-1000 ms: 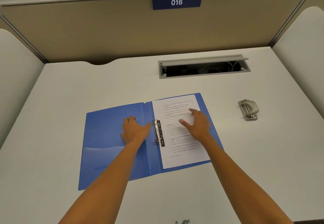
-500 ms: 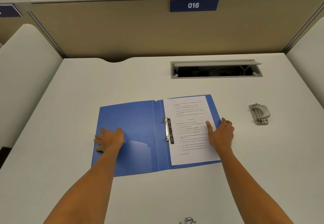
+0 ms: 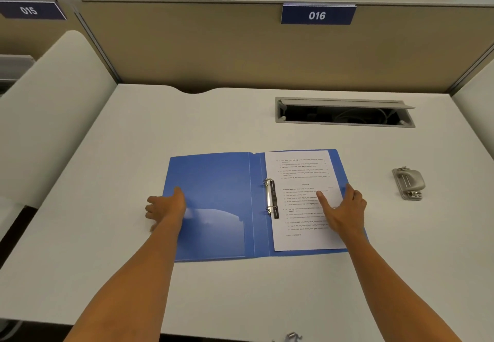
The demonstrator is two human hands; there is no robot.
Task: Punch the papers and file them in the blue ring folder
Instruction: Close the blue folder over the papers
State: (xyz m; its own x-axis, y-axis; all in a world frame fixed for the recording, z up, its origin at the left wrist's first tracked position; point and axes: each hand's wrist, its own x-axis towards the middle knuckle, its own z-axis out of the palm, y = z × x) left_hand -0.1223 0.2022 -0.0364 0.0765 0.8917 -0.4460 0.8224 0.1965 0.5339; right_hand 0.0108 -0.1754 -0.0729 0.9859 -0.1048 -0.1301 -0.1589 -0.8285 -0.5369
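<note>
- The blue ring folder (image 3: 213, 202) lies open and flat near the middle of the white counter (image 3: 107, 274).
- The papers (image 3: 302, 197) sit on the right half of the folder, just right of the metal ring clip (image 3: 270, 198); whether the rings pass through the papers, I cannot tell.
- The left hand (image 3: 167, 209) is at the left edge of the folder. Its thumb lies on the blue cover and its fingers (image 3: 151, 208) reach past the edge, so it seems to hold this edge loosely.
- The right hand (image 3: 344, 209) is at the right edge of the folder, spread wide; the thumb rests on the papers and the fingers (image 3: 354, 194) curl at the right edge of the sheet.
- The grey hole punch (image 3: 409, 182) stands well to the right of the folder, apart from both hands.
- Behind the folder, a cable slot (image 3: 344, 113) is open in the counter.
</note>
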